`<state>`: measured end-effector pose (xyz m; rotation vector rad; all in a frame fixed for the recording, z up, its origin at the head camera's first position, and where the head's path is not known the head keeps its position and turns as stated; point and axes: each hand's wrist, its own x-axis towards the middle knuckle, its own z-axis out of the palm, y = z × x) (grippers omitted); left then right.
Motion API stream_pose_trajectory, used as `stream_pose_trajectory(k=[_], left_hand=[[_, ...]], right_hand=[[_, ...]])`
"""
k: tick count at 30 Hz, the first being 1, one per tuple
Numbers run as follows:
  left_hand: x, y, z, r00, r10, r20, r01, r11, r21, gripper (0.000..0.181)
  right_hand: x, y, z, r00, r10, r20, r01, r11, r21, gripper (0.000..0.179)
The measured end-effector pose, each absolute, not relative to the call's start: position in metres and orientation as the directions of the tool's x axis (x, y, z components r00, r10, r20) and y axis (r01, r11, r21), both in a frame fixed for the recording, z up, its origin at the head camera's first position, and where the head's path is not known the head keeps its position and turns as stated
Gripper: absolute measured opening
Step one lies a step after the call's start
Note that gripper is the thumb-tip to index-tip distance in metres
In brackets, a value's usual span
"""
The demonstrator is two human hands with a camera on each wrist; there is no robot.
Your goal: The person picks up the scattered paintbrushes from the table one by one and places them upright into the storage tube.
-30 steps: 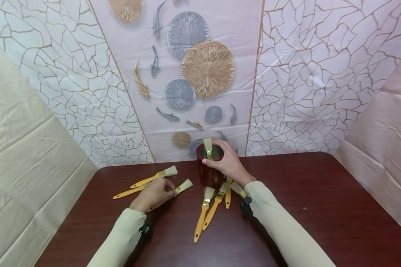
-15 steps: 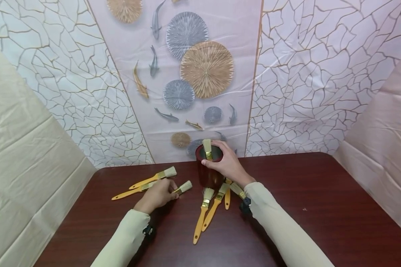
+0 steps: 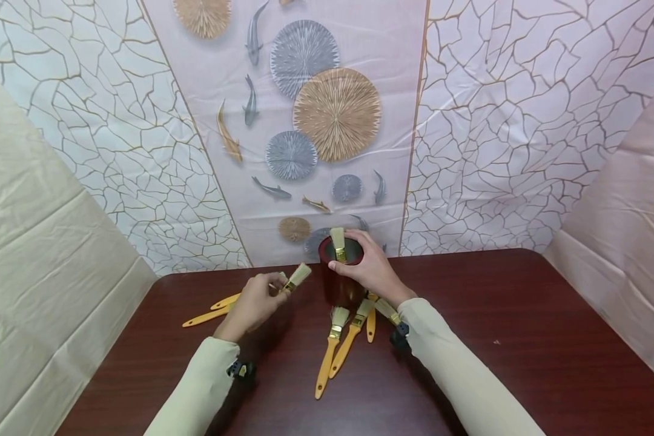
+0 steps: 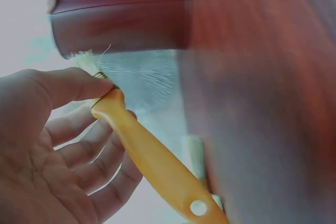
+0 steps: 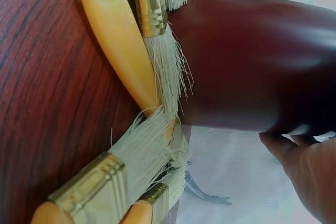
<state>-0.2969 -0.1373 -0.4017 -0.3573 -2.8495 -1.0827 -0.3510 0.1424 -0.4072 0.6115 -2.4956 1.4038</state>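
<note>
My left hand (image 3: pixel 256 303) pinches a paintbrush (image 4: pixel 152 153) near its metal band, thumb on one side and fingers behind. The brush has a yellow handle with a hole at its end, and its pale bristles point up toward the cup. My right hand (image 3: pixel 369 266) grips the rim of a dark red cylindrical cup (image 3: pixel 340 284), thumb at the front and fingers round the far side. Inside the cup one paintbrush (image 3: pixel 338 242) stands with bristles up. In the right wrist view, the cup's smooth wall (image 5: pixel 247 61) fills the upper right.
Several yellow-handled paintbrushes (image 3: pixel 328 363) lie in front of the cup, some partly under the right forearm. On the left, two more brushes (image 3: pixel 204 317) lie partly hidden behind the left hand. A patterned cloth (image 3: pixel 332 200) hangs behind the table's back edge.
My left hand has lifted the brush off the table, raising its bristles up and toward the back, near the cup. The right hand stays on the cup.
</note>
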Motion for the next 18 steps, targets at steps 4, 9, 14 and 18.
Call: stream_pose_trajectory(k=[4, 9, 14, 18], left_hand=[[-0.295, -0.134, -0.387, -0.969, 0.181, 0.170, 0.248, 0.671, 0.699, 0.019], [-0.291, -0.126, -0.367, -0.949, 0.214, 0.229, 0.314, 0.604, 0.733, 0.023], [-0.289, -0.115, -0.344, -0.948, 0.186, 0.258, 0.318, 0.553, 0.770, 0.028], [-0.291, -0.108, -0.328, -0.943, 0.154, 0.294, 0.330, 0.534, 0.778, 0.031]], right_hand=[[-0.351, 0.143, -0.408, -0.891, -0.251, 0.379, -0.454, 0.458, -0.764, 0.084], [-0.350, 0.143, -0.409, -0.892, -0.252, 0.376, -0.452, 0.456, -0.767, 0.084], [-0.350, 0.142, -0.407, -0.891, -0.248, 0.381, -0.454, 0.457, -0.765, 0.084], [-0.351, 0.142, -0.408, -0.891, -0.245, 0.381, -0.453, 0.458, -0.765, 0.085]])
